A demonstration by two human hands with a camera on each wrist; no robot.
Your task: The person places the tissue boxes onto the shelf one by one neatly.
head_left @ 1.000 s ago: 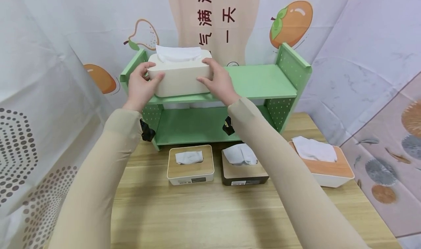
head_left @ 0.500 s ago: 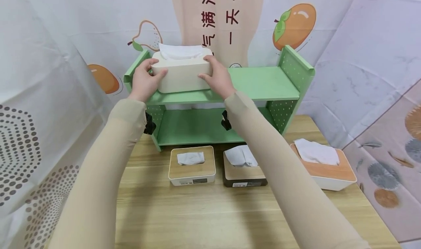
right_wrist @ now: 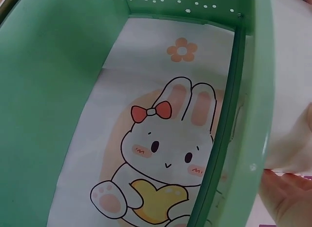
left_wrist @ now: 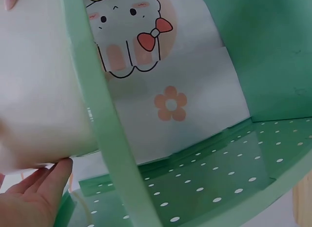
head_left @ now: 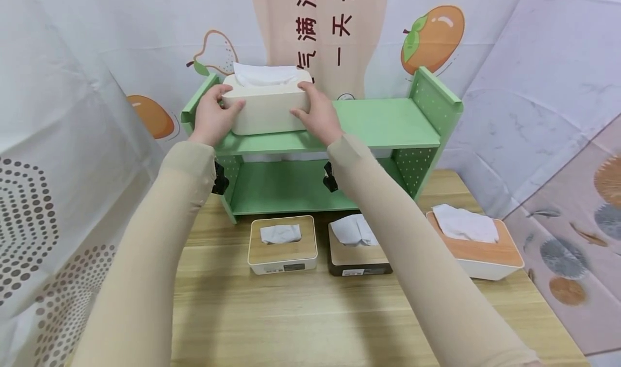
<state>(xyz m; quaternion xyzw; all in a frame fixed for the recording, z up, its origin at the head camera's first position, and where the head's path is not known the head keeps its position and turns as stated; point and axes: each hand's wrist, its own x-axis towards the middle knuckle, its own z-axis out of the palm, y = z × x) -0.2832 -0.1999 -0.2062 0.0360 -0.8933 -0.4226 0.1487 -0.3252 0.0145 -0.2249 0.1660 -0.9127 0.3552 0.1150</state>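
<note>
A cream tissue box (head_left: 269, 110) with a white tissue (head_left: 264, 75) sticking out of its top sits at the left end of the green rack's upper shelf (head_left: 383, 122). My left hand (head_left: 213, 116) grips its left end, thumb on the front face. On the opposite end my right hand (head_left: 317, 112) holds it the same way, fingers at the top corner. The left wrist view has the pale box (left_wrist: 39, 90) beside the shelf's edge with the left fingers under it. Part of the right hand (right_wrist: 287, 197) appears at the edge of the right wrist view.
On the wooden table (head_left: 271, 313) before the rack stand a white tissue box with a wooden lid (head_left: 282, 251), a black-based one (head_left: 359, 254) and an orange-topped one (head_left: 485, 248). The lower shelf (head_left: 291, 186) lies beneath. Perforated side panels (head_left: 434, 100) bound the rack.
The cream tissue box has shifted slightly back on the upper shelf, both hands moving with it. The head view has tilted a little. The boxes on the table stay put.
</note>
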